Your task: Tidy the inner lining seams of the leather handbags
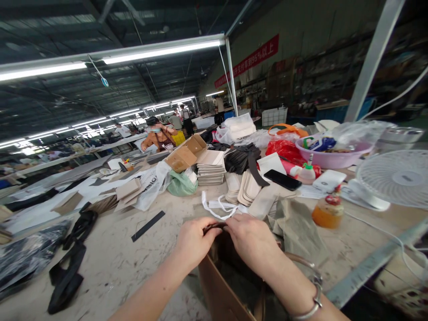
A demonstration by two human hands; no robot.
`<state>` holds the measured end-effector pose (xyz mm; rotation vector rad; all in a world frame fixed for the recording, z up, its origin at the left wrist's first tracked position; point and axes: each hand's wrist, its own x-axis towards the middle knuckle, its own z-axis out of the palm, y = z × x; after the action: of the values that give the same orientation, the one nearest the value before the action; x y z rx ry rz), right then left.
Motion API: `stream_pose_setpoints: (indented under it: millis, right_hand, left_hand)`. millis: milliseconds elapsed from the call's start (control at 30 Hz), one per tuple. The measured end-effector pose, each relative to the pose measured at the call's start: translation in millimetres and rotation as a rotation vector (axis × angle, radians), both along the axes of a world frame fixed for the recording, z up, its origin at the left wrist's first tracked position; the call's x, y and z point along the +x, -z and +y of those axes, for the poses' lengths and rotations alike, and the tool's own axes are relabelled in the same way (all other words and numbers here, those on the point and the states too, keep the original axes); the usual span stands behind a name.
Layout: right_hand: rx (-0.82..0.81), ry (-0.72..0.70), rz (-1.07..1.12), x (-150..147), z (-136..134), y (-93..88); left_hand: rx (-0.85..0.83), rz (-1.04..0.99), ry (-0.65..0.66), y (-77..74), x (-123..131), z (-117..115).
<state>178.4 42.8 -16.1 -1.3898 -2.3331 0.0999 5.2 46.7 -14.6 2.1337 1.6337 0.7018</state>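
Worktable (127, 263) is pale, scuffed & stained, w/ a metal edge (368, 267) at lower R. Lots on it: pale card stack (210, 169) past the hands, cardboard box (187, 154) just L of that, black phone (283, 180), jar w/ amber liquid (327, 215), pink basin (334, 159) & white fan (397, 178) on the R; black strip (148, 226) flat to the L, black straps (67, 278) further L. Room = big hall, dark roof (67, 26), tube lights (163, 50), red banner (247, 62) at back, a co-worker (163, 139) beyond the table. Brown bag (220, 290) is at bottom centre, mouth open; L hand (195, 243) pinches its rim, R hand (252, 243) grips the rim right beside — v. close together. Hard to see: bag's base cut off by bottom of view, inside mostly dark, some fingertips hidden at the rim. Fan & plastic-wrapped bundle (30, 254) run off the sides; shelves (334, 71) at back R v. dim — basin contents a jumble, can't ID all
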Motion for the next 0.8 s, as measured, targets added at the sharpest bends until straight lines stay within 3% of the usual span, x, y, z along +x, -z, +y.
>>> stream_pose_setpoints:
  millis: [133, 300, 400, 533, 633, 700, 800]
  right_hand:
    - [-0.005, 0.005, 0.004, 2.9, 3.8, 3.4]
    - [0.029, -0.034, 0.011, 8.3, -0.5, 2.7]
    - [0.036, -0.091, 0.016, 7.5, -8.2, -2.0]
    - [0.044, -0.16, 0.02, 2.0, -22.4, -6.5]
    - [0.052, -0.095, -0.005, -2.7, -29.1, -3.5]
    - [0.066, -0.019, -0.023, -4.7, -30.2, -0.2]
    - [0.109, 0.059, -0.036, -6.5, -29.8, 2.6]
  left_hand:
    - [-0.126, -0.012, -0.053, -9.8, -5.4, -16.7]
    - [-0.258, -0.022, -0.036, -10.8, -26.1, -38.8]
    - [-0.293, -0.028, 0.046, -18.2, -44.8, -38.0]
    - [-0.329, 0.038, 0.204, -41.6, -59.2, -20.2]
    - [-0.199, 0.202, 0.05, -48.1, -51.7, -10.2]
    - [-0.148, 0.276, -0.088, -41.5, -39.5, -13.5]
    - [-0.207, 0.061, -0.167, -20.9, -19.5, -34.2]
